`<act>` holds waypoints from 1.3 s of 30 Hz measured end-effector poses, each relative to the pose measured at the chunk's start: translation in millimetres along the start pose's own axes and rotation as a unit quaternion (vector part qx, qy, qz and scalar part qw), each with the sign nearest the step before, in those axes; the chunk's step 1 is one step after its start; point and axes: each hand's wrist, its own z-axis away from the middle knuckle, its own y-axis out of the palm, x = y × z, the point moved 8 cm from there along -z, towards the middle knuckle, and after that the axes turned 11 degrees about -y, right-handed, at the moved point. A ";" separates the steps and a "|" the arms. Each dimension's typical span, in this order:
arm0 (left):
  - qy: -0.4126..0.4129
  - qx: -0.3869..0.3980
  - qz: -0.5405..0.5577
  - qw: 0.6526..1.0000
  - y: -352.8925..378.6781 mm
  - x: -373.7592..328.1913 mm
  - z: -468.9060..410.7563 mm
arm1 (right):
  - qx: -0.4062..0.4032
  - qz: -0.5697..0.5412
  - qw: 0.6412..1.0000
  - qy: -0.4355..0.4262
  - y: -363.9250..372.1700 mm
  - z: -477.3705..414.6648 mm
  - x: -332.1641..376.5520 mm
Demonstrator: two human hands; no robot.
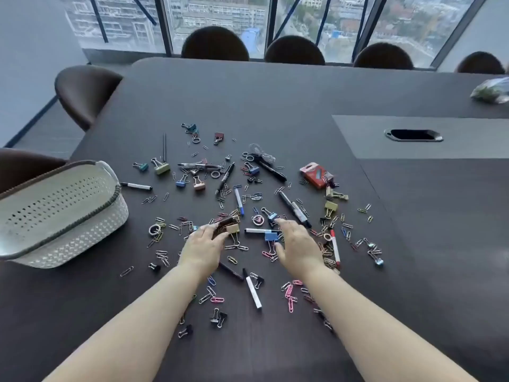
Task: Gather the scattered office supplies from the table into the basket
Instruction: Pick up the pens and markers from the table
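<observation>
Paper clips, binder clips, rings and pens lie scattered over the dark table (275, 100). A white perforated basket (82, 232) stands at the left, tilted toward me. My left hand (202, 248) rests among the clips, its fingers closing around a brown and gold binder clip (228, 226). My right hand (298, 244) hovers spread open beside a blue binder clip (271, 236) and a white marker (254, 230), holding nothing. A red box of clips (316, 175) lies further back on the right.
Brown chairs (85, 92) stand at the left and along the far edge before the windows. A grey panel with a cable slot (413, 135) is set in the table at the right. A plastic bag (491, 91) lies at the far right.
</observation>
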 end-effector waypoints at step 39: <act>-0.063 0.032 0.007 0.997 18.9 47.3 -36.7 | 0.144 0.037 0.987 0.065 63.6 -59.1 -18.3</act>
